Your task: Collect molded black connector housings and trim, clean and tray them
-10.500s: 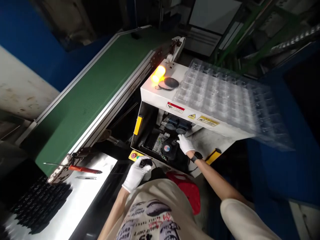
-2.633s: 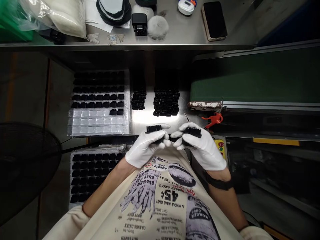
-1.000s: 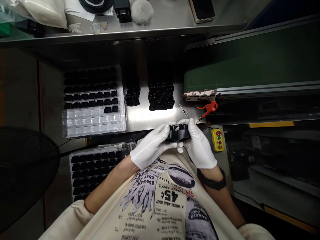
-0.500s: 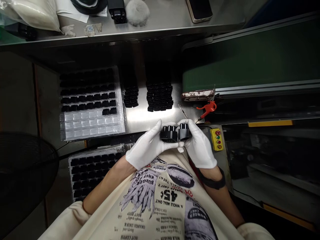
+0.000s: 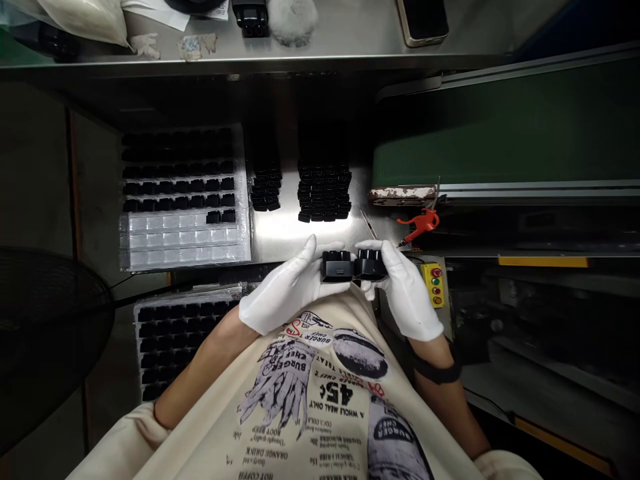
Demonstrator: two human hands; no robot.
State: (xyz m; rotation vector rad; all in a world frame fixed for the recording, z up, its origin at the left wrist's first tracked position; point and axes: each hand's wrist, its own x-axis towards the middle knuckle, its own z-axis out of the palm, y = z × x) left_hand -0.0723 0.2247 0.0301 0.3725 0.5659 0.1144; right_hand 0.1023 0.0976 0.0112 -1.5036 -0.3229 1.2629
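White gloves cover both of my hands. My left hand (image 5: 295,283) is closed around a black plastic part (image 5: 337,268) with short round posts along its top and a small slot on its face. A similar black part (image 5: 371,265) sits in my right hand (image 5: 407,293), pinched between thumb and fingers. The two parts are side by side, close together, just above my apron and before the metal bench edge. Past them on the bench stand a wider block of stacked black parts (image 5: 325,190) and a narrower one (image 5: 267,183).
To the left lies a partly filled clear tray (image 5: 185,240); a second tray (image 5: 187,333) of black parts sits below it. An orange air gun (image 5: 421,223), tweezers (image 5: 369,225), green conveyor (image 5: 500,133) and yellow button box (image 5: 434,283) are right. A phone (image 5: 424,20) rests on the shelf.
The left part has turned so its slotted face shows, and the right part has tilted and come closer to it. The hands have shifted slightly, and the camera view has moved a little.
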